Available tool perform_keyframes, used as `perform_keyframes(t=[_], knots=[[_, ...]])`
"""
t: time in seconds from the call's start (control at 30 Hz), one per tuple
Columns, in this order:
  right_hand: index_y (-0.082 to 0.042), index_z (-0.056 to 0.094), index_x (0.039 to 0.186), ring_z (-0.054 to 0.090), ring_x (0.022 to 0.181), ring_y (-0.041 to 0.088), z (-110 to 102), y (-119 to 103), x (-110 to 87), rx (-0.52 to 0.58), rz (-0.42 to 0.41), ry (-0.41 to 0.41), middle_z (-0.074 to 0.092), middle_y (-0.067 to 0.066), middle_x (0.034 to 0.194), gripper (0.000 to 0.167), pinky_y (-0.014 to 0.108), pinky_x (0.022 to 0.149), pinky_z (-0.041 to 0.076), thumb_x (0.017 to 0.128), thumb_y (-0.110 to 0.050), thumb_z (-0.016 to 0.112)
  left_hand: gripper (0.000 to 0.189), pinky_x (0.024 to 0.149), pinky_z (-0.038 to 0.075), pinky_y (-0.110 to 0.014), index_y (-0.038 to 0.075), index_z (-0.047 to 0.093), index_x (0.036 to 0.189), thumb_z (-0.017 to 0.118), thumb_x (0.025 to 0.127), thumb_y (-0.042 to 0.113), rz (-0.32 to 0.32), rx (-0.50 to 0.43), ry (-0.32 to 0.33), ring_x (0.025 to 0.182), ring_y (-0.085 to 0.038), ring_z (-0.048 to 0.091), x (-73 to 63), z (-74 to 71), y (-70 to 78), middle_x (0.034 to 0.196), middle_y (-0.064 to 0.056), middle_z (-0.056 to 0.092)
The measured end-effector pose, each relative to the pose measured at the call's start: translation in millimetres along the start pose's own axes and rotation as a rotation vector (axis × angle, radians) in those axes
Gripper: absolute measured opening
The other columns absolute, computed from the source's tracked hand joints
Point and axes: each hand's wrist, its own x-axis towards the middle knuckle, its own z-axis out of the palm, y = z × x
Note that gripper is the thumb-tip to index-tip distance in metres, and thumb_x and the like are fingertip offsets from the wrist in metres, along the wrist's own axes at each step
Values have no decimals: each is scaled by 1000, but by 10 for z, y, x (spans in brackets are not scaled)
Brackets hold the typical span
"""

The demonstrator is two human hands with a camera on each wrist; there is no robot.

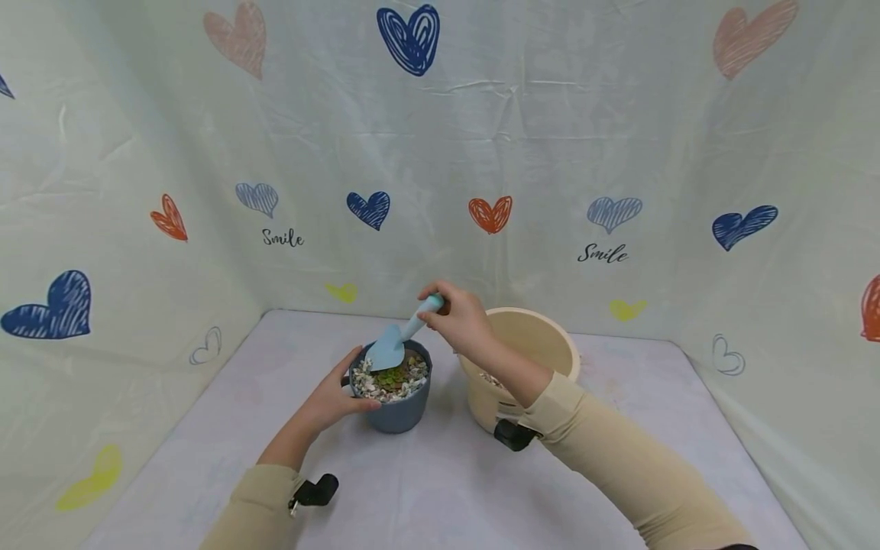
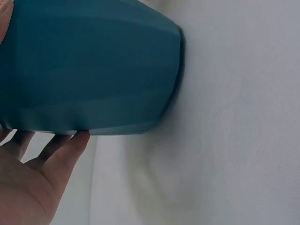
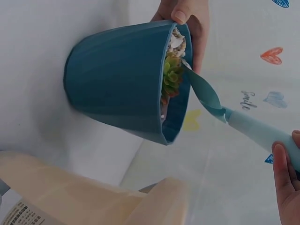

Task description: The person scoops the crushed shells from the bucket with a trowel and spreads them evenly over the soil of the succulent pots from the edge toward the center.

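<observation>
Behind it all hangs a pale cloth (image 1: 440,153) printed with hearts, and in front of it stretches the white table (image 1: 412,496). The biggest vessel on it is the cream bucket (image 1: 525,332), just to the right of the action, with the right forearm crossing in front of its mouth.

Now the blue pot (image 1: 397,416), standing upright on the table, to the left of the bucket and clear of it! It lies between the 2 hands, to the right of the left and to the left of the right. The left hand (image 1: 335,399) is the nearer, curved round the pot's left side with the thumb at the near rim. The right hand (image 1: 464,321) sits higher and farther back, pinching the handle end of the light-blue trowel (image 1: 411,328).

And here is the line everything hangs on: the trowel's long axis slopes down leftward from that pinch, blade over the pot's mouth, tip toward the left-hand side (a snug fit beside the green succulent (image 1: 392,378)). Whether the tip rests on the small pale stones (image 1: 371,388) or stops just above them, the overlap makes hard to call.
</observation>
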Motion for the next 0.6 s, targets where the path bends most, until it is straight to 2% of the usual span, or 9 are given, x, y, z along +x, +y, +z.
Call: perform_keyframes(t=[0.13,0.4,0.6], knots=[[-11,65,109,63,70,19,-32,-17,-23,-6,-6,-8,65,4,85,19,30,58,51,90,-9,71,117,106,27,-66,14,13,158,90,70,28,1,-8,10,139,-50,22,-33,25,35,157,-25,16],[-9,67,107,63,71,19,-118,-56,-88,-9,-40,-5,66,7,92,18,28,60,52,89,-7,71,118,104,30,-66,13,13,158,89,70,31,-32,35,39,138,-51,23,-60,80,66,157,-27,16],[-7,67,107,64,75,18,-243,-43,-176,18,-63,22,66,9,100,19,28,63,54,89,-4,71,120,103,31,-66,10,11,157,89,69,34,-18,10,37,138,-52,22,-91,98,102,156,-29,15]])
